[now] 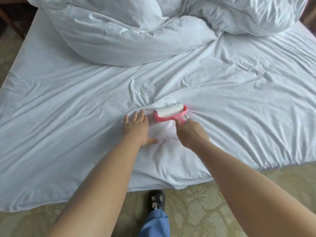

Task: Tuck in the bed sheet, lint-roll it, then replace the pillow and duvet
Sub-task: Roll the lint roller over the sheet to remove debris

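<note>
The pink lint roller [171,112] lies with its white roll on the bed sheet [68,108], near the bed's near edge. Your right hand [191,132] grasps its handle, fingers curled round it; your left hand [136,128] presses flat on the sheet just beside the roller, fingers straight. Wrinkles fan out from the roller. Farther back, the duvet [119,36] sits bunched — a pillow [95,6] on top.

A dark shoe [156,200] stands on patterned beige carpet [213,202].
</note>
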The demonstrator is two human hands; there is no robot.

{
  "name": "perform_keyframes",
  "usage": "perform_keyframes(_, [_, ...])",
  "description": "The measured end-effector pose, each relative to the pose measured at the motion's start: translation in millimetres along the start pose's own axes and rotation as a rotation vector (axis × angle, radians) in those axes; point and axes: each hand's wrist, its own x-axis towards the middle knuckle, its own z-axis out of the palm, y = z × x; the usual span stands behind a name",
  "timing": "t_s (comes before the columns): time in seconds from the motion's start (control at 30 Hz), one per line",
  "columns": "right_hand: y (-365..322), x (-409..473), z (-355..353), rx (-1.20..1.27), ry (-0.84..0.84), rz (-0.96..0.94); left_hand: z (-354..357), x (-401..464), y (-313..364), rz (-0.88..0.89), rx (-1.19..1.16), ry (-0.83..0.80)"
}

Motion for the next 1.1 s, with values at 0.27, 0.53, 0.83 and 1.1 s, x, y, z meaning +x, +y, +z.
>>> perform_keyframes(0.27, [-62.8,88.6,-3.9,0.068,-0.016,-0.005,-30.2,73.9,-31.0,0.006,-0.011,-0.01])
perform_keyframes(0.53, [-102.9,137.7,-10.4,0.087,-0.001,-0.011,-45.8,113.5,-31.9,-0.001,-0.019,-0.049])
perform_keyframes(0.83, [-78.2,113.3,-12.3,0.099,-0.009,0.002,-42.3,97.7,-17.1,-0.01,-0.037,-0.05])
perform_keyframes(1.1, [-17.9,38.8,-21.1,0.017,-0.009,-0.022,-14.7,30.1,23.5,-0.008,0.008,-0.058])
